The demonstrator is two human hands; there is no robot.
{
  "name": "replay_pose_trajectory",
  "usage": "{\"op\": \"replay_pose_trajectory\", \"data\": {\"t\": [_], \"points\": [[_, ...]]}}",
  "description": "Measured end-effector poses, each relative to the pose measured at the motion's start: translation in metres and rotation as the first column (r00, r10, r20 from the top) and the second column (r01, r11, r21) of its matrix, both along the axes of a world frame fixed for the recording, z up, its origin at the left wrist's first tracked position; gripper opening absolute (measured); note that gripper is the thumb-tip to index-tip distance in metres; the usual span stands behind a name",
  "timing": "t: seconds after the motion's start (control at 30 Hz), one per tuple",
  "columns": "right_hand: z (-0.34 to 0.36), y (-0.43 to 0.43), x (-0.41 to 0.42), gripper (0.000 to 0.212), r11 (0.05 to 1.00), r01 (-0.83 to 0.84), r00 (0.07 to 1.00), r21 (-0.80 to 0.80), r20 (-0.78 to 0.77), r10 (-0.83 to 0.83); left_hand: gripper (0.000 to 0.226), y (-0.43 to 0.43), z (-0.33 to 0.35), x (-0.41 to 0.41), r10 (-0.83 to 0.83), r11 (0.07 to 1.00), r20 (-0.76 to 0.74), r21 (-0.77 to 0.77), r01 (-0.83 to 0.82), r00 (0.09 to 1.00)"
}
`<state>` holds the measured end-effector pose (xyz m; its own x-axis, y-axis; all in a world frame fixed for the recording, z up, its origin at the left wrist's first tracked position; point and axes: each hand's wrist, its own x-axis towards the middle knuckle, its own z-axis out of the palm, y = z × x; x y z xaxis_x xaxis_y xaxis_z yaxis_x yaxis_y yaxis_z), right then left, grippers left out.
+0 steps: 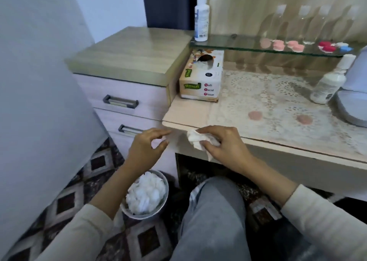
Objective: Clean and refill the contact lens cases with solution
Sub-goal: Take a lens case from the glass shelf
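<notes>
Clutching a crumpled tissue [200, 141] in the right hand [224, 147] at the tabletop [188, 113] edge; left hand [147, 149] fingers [156, 134] loosely curled, empty (cases [294, 45] sit up on the glass shelf [228, 42]).

Cream cardboard tissue box [200, 77], on the tabletop beyond the right hand [224, 145]: front face reads "Soft / Facial / Tissue", initials in red circles. Green brand logo beside it: illegible. White plastic bottle [201, 20] farther back: barcode, print unreadable.
</notes>
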<state>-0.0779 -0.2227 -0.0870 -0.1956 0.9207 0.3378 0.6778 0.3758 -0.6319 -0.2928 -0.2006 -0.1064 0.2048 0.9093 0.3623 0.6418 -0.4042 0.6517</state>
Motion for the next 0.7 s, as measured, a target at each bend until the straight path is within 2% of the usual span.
{"op": "replay_pose_trajectory", "data": {"t": [0.1, 0.2, 0.33, 0.4, 0.53, 0.7], "points": [[-0.027, 0.007, -0.047, 0.027, 0.993, -0.092, 0.996, -0.075, -0.029, 0.09, 0.02, -0.014, -0.029, -0.044, 0.122, 0.984, -0.001, -0.127, -0.122, 0.992], [-0.063, 0.016, -0.087, 0.028, 0.963, -0.142, 0.989, -0.228, 0.009, 0.147, 0.024, -0.026, -0.062, -0.079, 0.169, 0.932, -0.135, -0.299, -0.203, 0.976], [-0.116, 0.034, -0.126, 0.026, 0.919, -0.136, 0.983, -0.37, 0.062, 0.171, 0.03, -0.036, -0.115, -0.117, 0.225, 0.784, -0.269, -0.521, -0.338, 0.936], [-0.138, 0.043, -0.141, 0.027, 0.895, -0.121, 0.979, -0.43, 0.098, 0.18, 0.033, -0.039, -0.136, -0.129, 0.198, 0.701, -0.335, -0.609, -0.372, 0.921], [-0.172, 0.061, -0.17, 0.028, 0.851, -0.075, 0.97, -0.519, 0.158, 0.182, 0.036, -0.04, -0.16, -0.142, 0.101, 0.629, -0.382, -0.69, -0.357, 0.919], [-0.207, 0.083, -0.2, 0.03, 0.816, -0.068, 0.952, -0.575, 0.206, 0.225, 0.039, -0.033, -0.193, -0.161, 0.092, 0.534, -0.398, -0.754, -0.382, 0.913]]}}
